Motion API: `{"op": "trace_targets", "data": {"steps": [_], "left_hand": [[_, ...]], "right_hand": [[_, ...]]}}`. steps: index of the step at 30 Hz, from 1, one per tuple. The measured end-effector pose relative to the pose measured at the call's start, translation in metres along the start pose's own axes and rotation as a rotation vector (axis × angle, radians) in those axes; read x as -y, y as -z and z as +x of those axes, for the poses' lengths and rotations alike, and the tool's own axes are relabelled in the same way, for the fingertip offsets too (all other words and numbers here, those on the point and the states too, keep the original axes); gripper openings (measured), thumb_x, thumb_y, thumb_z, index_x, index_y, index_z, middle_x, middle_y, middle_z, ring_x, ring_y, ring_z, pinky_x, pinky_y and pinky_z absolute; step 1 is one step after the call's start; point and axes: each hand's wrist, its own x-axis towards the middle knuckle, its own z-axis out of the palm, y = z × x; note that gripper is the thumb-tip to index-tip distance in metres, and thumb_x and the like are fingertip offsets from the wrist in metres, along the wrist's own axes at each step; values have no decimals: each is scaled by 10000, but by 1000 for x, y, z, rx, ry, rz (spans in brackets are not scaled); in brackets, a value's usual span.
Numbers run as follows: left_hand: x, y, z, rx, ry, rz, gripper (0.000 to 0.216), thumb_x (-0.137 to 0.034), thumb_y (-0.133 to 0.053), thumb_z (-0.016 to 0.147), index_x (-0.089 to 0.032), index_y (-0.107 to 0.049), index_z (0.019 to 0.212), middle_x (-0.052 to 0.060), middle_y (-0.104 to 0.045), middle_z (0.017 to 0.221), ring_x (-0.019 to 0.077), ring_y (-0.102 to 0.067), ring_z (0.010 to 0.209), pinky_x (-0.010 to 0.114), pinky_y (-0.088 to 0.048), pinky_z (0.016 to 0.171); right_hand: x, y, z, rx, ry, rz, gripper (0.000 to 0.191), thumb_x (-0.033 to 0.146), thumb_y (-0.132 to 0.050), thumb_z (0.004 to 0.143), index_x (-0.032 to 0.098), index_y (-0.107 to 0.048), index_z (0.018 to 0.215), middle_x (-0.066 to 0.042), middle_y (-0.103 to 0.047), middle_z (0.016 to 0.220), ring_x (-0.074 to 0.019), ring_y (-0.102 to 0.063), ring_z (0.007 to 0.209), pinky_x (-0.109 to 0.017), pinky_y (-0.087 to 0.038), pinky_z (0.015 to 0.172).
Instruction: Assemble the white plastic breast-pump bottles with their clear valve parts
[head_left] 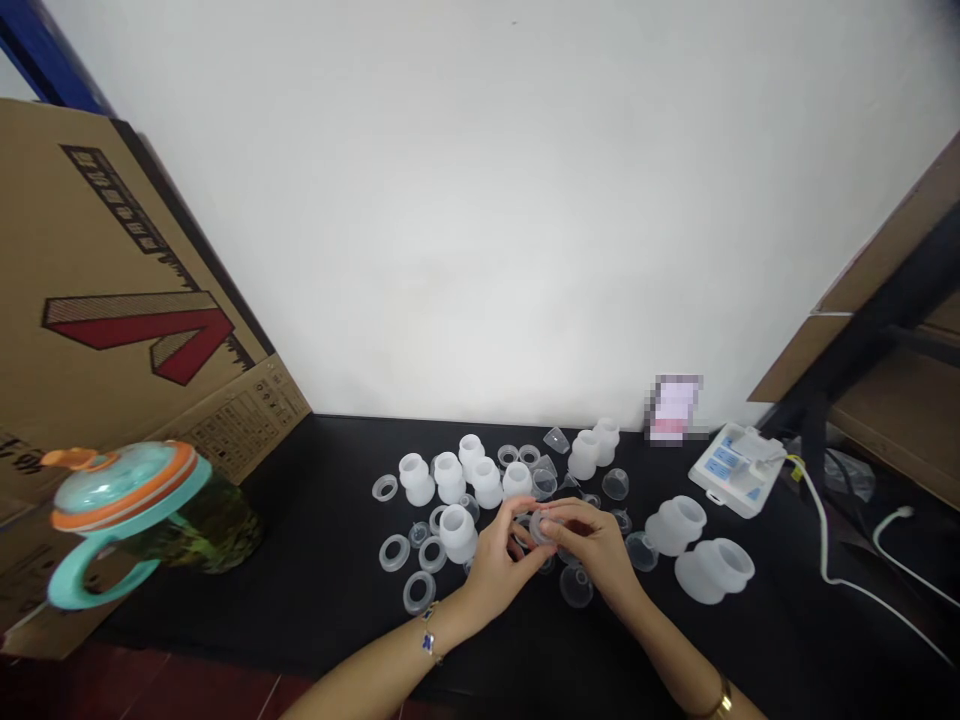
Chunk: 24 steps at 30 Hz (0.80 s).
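Near the table's front middle, my left hand (504,565) and my right hand (592,545) meet with their fingers closed on a small translucent ring-shaped piece (537,526). Part of it is hidden by the fingers, and I cannot tell whether a second part sits inside it. Just left of my left hand stands a white wide-necked small bottle (457,533). Several loose rings (418,592) lie flat further left. A clear dome-shaped piece (576,585) lies beside my right hand, with several more around it. More white bottles (487,483) stand upright behind my hands.
Two larger white bottles (714,571) lie tilted on the right. Behind them are a white box (736,468) and a white cable (825,540). A tea-filled jug (202,520) with a turquoise handle stands left, by a large cardboard box (112,260). A white wall (480,220) backs the black table (315,600).
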Motion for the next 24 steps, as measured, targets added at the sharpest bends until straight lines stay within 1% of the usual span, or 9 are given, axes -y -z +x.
{"op": "trace_targets", "data": {"steps": [3, 5, 7, 9, 11, 13, 15, 19, 24], "left_hand": [[-3, 1, 0, 1, 30, -18, 460, -308, -726, 867, -231, -512, 1267, 97, -658, 1294, 152, -667, 759, 270, -542, 621], [-4, 1, 0, 10, 32, -30, 452, -335, -692, 899, -231, -490, 1291, 107, -651, 1322, 156, -677, 773, 276, -548, 631], [-4, 2, 0, 30, 1, -14, 448, -348, -651, 932, -236, -465, 1324, 113, -646, 1338, 165, -688, 795, 281, -554, 637], [-2, 2, 0, 45, -43, 12, 469, -341, -625, 949, -249, -428, 1364, 112, -644, 1347, 172, -697, 811, 287, -560, 636], [0, 2, -1, 50, -73, 23, 517, -315, -620, 950, -262, -380, 1405, 112, -640, 1359, 180, -706, 837, 289, -565, 632], [2, 1, -2, 54, -78, 28, 563, -282, -627, 942, -267, -349, 1431, 116, -642, 1359, 189, -713, 866, 285, -568, 627], [3, 0, -3, 60, -76, 38, 592, -252, -637, 929, -269, -342, 1442, 115, -653, 1346, 190, -715, 869, 280, -569, 623], [4, -1, -3, 63, -84, 66, 629, -221, -663, 900, -270, -353, 1445, 104, -673, 1317, 178, -708, 826, 279, -576, 621], [8, -1, -4, 60, -104, 93, 630, -222, -677, 896, -279, -367, 1441, 90, -677, 1309, 164, -693, 788, 280, -578, 619]], "right_hand": [[1, -1, 0, 2, -25, 31, 175, 380, -832, 758, 242, -807, 864, -57, -775, 998, -137, -598, 560, -257, -495, 485], [2, -1, -1, 18, -19, 15, 206, 370, -828, 761, 256, -799, 931, -54, -758, 1091, -113, -559, 530, -250, -467, 470], [4, -2, -1, 57, -10, -28, 272, 370, -826, 763, 277, -796, 1017, -66, -721, 1227, -156, -631, 641, -262, -491, 509], [5, -2, -2, 103, -11, -74, 308, 381, -819, 773, 293, -796, 1067, -73, -687, 1315, -235, -695, 844, -284, -528, 572], [5, -3, -2, 121, -14, -90, 274, 392, -816, 777, 292, -811, 1032, -75, -709, 1293, -283, -704, 971, -311, -558, 641], [3, -2, -2, 112, -22, -79, 231, 399, -815, 776, 280, -824, 974, -78, -756, 1212, -302, -713, 1009, -348, -579, 729], [1, -2, -2, 90, -42, -54, 232, 410, -823, 761, 263, -829, 940, -84, -784, 1151, -315, -728, 1011, -380, -589, 791], [-4, -1, -3, 69, -65, -37, 225, 427, -811, 762, 242, -837, 888, -98, -790, 1141, -322, -755, 977, -396, -607, 803], [-6, 0, -3, 59, -36, -58, 185, 390, -792, 788, 263, -844, 912, -86, -801, 1106, -328, -752, 1018, -407, -605, 850]]}}
